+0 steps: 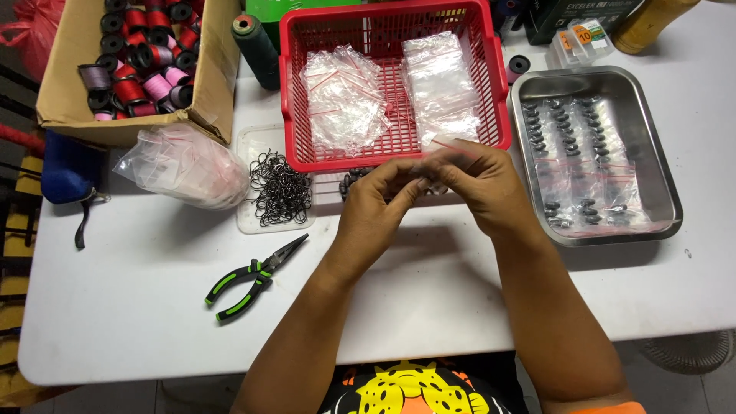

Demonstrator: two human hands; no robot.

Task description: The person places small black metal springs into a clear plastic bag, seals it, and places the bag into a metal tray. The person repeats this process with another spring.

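Both my hands meet over the white table just in front of a red plastic basket (491, 84). My left hand (377, 201) and my right hand (479, 184) pinch a small clear zip bag (452, 147) with a red seal line between their fingertips. The bag's contents are hidden by my fingers. Small dark weights (353, 181) lie on the table under my left hand. The basket holds two heaps of empty clear zip bags (345, 96).
A steel tray (665, 176) at the right holds filled bags of dark weights. A pile of black hooks (280, 188) lies on a clear lid left of my hands. Green-handled pliers (249, 280) lie near the front. A cardboard box of thread spools (138, 57) stands back left.
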